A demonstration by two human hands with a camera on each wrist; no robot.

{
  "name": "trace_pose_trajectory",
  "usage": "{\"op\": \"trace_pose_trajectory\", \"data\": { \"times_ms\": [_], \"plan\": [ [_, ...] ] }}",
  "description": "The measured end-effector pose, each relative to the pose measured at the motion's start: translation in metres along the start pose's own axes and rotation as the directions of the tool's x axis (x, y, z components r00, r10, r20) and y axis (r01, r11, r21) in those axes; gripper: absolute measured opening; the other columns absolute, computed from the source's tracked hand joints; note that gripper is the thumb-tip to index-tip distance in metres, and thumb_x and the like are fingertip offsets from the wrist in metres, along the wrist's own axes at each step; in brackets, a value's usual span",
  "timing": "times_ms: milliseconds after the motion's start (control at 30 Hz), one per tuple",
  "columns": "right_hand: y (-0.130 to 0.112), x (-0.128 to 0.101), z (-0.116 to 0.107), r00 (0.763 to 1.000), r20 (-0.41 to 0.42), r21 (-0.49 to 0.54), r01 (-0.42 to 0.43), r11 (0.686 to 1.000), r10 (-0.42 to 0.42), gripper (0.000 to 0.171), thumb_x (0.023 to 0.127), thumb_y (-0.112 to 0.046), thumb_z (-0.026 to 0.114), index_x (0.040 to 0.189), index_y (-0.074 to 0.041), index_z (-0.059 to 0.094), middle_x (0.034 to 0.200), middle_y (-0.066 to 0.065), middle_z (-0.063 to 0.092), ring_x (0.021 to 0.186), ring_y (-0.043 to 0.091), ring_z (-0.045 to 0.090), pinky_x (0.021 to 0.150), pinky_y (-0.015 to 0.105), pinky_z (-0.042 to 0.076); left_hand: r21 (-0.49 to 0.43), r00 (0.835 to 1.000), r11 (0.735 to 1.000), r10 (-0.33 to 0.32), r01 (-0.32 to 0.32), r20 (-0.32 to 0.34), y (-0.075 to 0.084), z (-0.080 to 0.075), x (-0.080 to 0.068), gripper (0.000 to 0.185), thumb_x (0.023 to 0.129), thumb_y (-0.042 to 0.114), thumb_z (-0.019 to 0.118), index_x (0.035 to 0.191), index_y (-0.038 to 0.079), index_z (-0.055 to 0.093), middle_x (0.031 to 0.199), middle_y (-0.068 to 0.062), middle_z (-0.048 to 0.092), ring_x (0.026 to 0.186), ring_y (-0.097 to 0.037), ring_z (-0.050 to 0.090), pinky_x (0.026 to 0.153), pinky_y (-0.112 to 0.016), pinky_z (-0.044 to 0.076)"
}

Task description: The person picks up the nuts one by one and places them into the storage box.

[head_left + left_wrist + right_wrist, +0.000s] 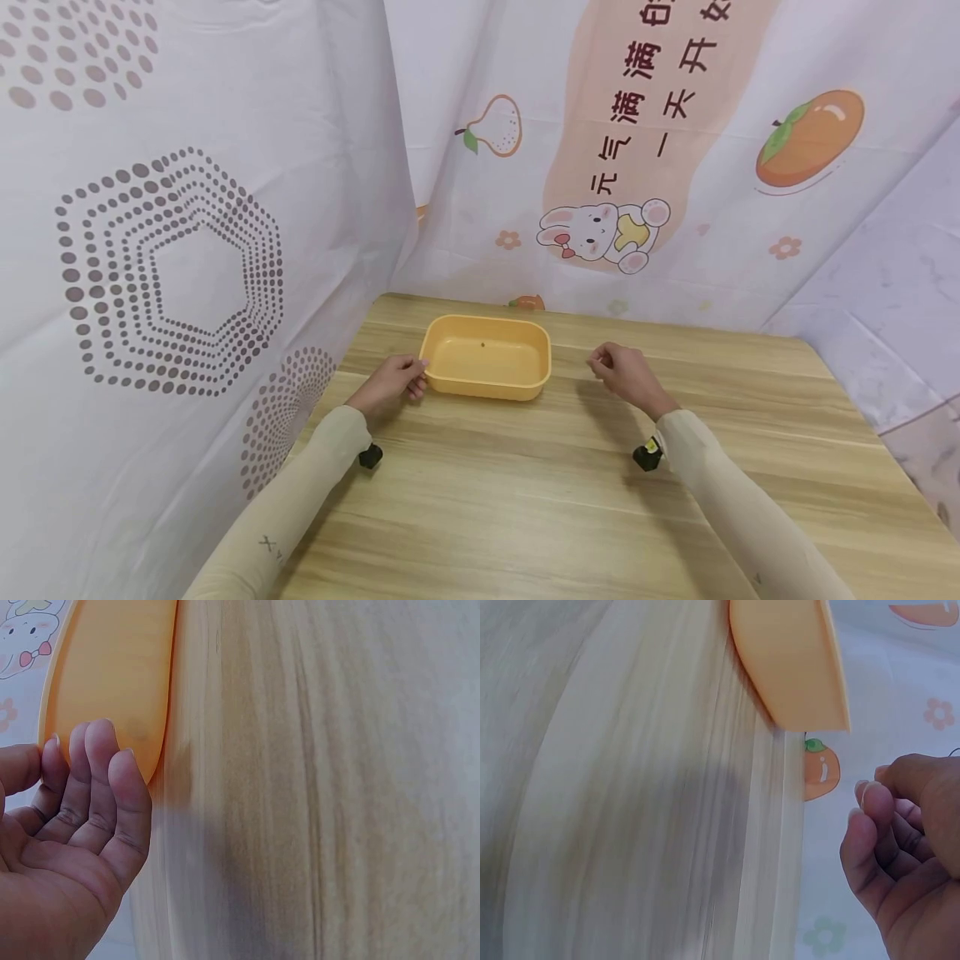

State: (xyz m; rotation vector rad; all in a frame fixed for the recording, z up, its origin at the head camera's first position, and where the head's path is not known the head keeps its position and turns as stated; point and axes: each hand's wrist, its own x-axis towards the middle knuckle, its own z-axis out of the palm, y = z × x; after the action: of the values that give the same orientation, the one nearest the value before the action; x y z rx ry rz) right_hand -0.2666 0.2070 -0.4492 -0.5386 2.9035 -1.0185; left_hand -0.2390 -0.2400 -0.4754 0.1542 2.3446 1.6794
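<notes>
From the head camera, an orange plastic tub (486, 357), shallow and rectangular with rounded corners, sits on the wooden table (570, 500) near its far edge, left of the middle. The left hand (392, 385) lies at the tub's left end, fingers curled, their tips touching the rim at the near left corner. The right hand (626, 375) hovers to the right of the tub, apart from it, its fingers loosely curled with the thumb and forefinger tip close together; whether anything lies between them cannot be told. Printed curtains (675, 167) hang behind and beside the table.

From the left wrist camera, the left hand (71, 832) shows its palm, the fingers (124, 795) held side by side and gently bent, their tips resting against the tub's (112, 675) outer wall. The thumb sits at the frame's left edge, apart from the fingers, with nothing in the grasp.

From the right wrist camera, the right hand (907, 840) is curled, fingers (870, 817) folded toward the palm with the thumb over them. The tub (791, 660) lies well apart, across bare table (630, 787).
</notes>
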Motion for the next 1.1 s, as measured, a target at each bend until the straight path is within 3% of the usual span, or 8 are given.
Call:
{"op": "trace_pose_trajectory", "data": {
  "times_ms": [1100],
  "plan": [
    [-0.031, 0.015, 0.013, 1.000, 0.029, 0.050, 0.005, 0.999, -0.007, 0.018, 0.107, -0.017, 0.056, 0.109, -0.002, 0.065, 0.086, 0.019, 0.068, 0.059, 0.016, 0.058, 0.053, 0.029, 0.052, -0.013, 0.999, 0.999, -0.040, 0.040, -0.006, 0.001, 0.003, -0.001, 0.034, 0.111, 0.026, 0.050, 0.099, -0.004, 0.061, 0.090, -0.013, 0.064, 0.075, -0.021, 0.061, 0.070, -0.030, 0.057]
  ]
}}
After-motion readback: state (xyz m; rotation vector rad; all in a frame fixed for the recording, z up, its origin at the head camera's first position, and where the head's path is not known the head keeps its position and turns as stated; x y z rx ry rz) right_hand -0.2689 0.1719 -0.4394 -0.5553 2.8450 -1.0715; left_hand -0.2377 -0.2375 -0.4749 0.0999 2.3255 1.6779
